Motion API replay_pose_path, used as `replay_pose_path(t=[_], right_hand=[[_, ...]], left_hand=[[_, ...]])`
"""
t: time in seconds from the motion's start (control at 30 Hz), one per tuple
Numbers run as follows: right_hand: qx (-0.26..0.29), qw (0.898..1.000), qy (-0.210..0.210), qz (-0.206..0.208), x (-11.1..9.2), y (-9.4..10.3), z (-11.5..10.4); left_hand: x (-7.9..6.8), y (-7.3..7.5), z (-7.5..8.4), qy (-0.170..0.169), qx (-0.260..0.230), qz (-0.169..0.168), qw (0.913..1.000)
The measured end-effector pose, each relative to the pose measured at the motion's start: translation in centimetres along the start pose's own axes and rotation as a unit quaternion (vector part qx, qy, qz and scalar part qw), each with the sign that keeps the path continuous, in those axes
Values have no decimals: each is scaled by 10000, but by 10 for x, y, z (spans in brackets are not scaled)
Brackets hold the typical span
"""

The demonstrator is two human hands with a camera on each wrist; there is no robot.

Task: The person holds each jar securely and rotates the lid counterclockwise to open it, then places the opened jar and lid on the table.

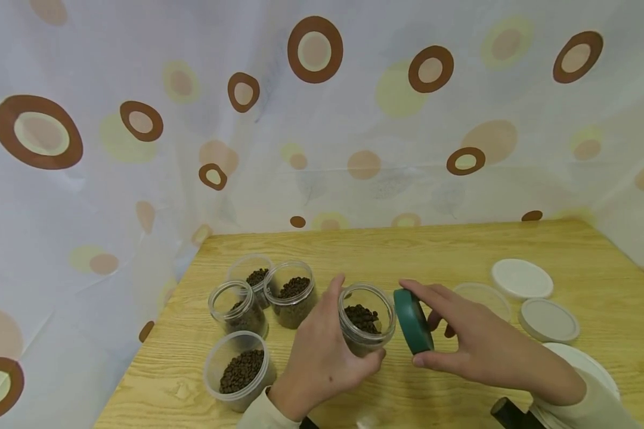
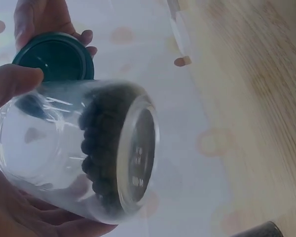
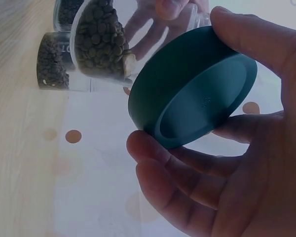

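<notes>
My left hand (image 1: 322, 357) grips a clear jar (image 1: 366, 342), its thumb and fingers round the sides. Dark brown beans or pellets (image 1: 361, 317) fill the lower part, with a paler piece among them. The jar's mouth has no lid on it and tilts toward the head camera. In the left wrist view the jar's base (image 2: 140, 153) shows embossed marks. Just right of the mouth, my right hand (image 1: 472, 342) pinches a green lid (image 1: 414, 322) by its rim, thumb on one side and fingers on the other. The lid stands on edge, apart from the jar.
Several open clear containers with dark contents stand at the left, among them a tub (image 1: 238, 363) and a jar (image 1: 292, 298). White lids (image 1: 522, 278) and a translucent lid (image 1: 480, 298) lie on the wooden table (image 1: 386, 253) at right. Behind hangs a patterned curtain (image 1: 354, 119).
</notes>
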State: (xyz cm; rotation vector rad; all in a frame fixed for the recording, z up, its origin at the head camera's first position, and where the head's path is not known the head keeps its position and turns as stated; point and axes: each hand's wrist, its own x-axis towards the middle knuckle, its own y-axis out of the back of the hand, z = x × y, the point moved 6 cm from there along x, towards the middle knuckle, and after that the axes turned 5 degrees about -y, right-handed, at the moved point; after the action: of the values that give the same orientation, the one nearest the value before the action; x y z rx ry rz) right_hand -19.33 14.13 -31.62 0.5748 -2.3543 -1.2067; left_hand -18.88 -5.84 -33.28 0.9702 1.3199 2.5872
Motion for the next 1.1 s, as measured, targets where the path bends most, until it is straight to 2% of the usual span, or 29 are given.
replay_pose_path(t=[0.1,0.17,0.3,0.53,0.8,1.1], right_hand=[[-47,9999,27,105,-1,2,1],[-98,9998,25,164,-2,4,1],[-135,9997,-50,208,-3,7,3],[-85,9997,-176,123,-4,9,6],[-104,9997,-49,204,-4,11,6],[-54,9998,-185,88,-5,10,10]], left_hand=[[1,4,0,-54,249,182,9995],[1,6,-2,44,373,240,9990],[0,6,-7,373,357,102,9986],[-3,4,-13,635,505,-161,9966],[-4,3,-15,674,497,19,9965],[-6,-1,-20,802,539,-310,9948]])
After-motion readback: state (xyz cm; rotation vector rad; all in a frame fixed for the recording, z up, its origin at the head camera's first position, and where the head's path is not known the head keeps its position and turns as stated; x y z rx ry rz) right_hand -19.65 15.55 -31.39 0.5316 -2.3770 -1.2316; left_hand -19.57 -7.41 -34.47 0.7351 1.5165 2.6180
